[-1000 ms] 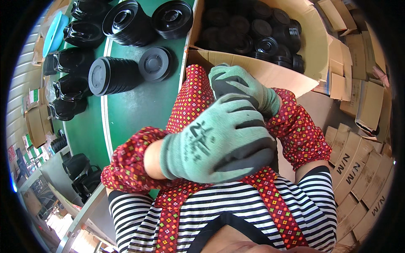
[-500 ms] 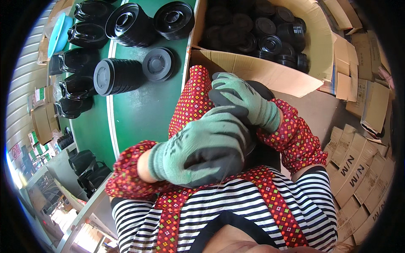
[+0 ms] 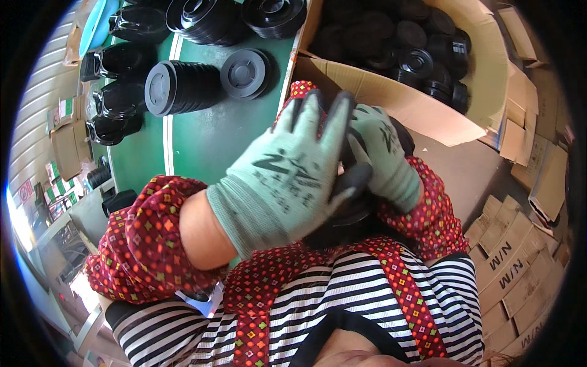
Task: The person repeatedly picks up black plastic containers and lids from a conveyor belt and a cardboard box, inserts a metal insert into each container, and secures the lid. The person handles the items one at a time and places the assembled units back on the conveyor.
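Note:
Both hands wear pale green work gloves with dark fingertips and meet over my lap. My left hand (image 3: 284,171) lies over the work with its fingers stretched out and its thumb spread apart. Beside it on the right, my right hand (image 3: 386,156) is closed around a black plastic part (image 3: 403,136), whose edge shows past the glove; its full shape is hidden. Below the hands, another dark, rounded plastic piece (image 3: 339,232) rests against my patterned apron, partly covered by the left glove.
On the green table (image 3: 202,144) stand a row of lids (image 3: 183,88), a small lid pile (image 3: 246,73), ribbed round bases (image 3: 205,21) and glossy black containers (image 3: 122,98). An open carton (image 3: 391,98) of black round parts stands beyond my hands; flattened cardboard (image 3: 513,275) lies at right.
My left hand has lifted and turned from a closed grip to outstretched fingers, its forearm swinging outward to the left. My right hand stays on the black part. The view has shifted slightly.

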### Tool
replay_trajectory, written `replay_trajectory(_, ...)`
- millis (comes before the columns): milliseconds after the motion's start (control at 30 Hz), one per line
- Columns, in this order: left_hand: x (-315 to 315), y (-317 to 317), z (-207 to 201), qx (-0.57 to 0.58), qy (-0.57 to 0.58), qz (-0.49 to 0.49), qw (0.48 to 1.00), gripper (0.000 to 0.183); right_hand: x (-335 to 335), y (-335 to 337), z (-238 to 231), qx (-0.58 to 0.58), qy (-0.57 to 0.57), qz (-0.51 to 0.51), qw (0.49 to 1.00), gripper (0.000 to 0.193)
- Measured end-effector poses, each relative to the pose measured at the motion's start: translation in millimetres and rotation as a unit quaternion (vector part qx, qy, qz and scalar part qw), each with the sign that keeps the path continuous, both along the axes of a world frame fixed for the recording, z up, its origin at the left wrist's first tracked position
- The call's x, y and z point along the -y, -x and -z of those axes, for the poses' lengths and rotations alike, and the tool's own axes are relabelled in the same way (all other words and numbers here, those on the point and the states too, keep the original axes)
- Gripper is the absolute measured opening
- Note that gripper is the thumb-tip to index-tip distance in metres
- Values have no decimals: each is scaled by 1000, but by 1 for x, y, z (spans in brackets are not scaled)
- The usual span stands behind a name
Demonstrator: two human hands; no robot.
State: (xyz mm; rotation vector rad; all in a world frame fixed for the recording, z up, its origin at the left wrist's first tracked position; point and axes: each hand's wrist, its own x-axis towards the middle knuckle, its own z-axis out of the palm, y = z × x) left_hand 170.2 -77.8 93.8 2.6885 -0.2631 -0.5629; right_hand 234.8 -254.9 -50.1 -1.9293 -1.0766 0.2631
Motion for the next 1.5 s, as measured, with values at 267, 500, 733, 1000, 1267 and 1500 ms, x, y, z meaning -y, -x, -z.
replay_trajectory(267, -68, -43, 91, -77, 234, 99, 964, 59, 22, 1, -86, 51, 220, 40, 973, 57)
replay_trajectory(500, -66, -67, 160, 30, 302, 144, 942, 46, 17, 2, -113, 154, 335, 32, 929, 61)
replay_trajectory(733, -67, -47, 128, 109, 258, 83, 956, 29, 26, 9, -100, 144, 225, 62, 962, 60)
replay_trajectory(1000, -132, 101, 179, 237, 142, -339, 899, 9, 49, 51, -63, -5, 20, 12, 1000, 81)
replay_trajectory(1267, -140, 214, 214, 243, 9, -402, 883, 75, 15, 54, -40, -78, -173, 138, 972, 31)
replay_trajectory(1500, -95, 234, 102, 293, 334, -207, 872, 93, -94, 44, -84, -674, -203, 57, 708, 50)
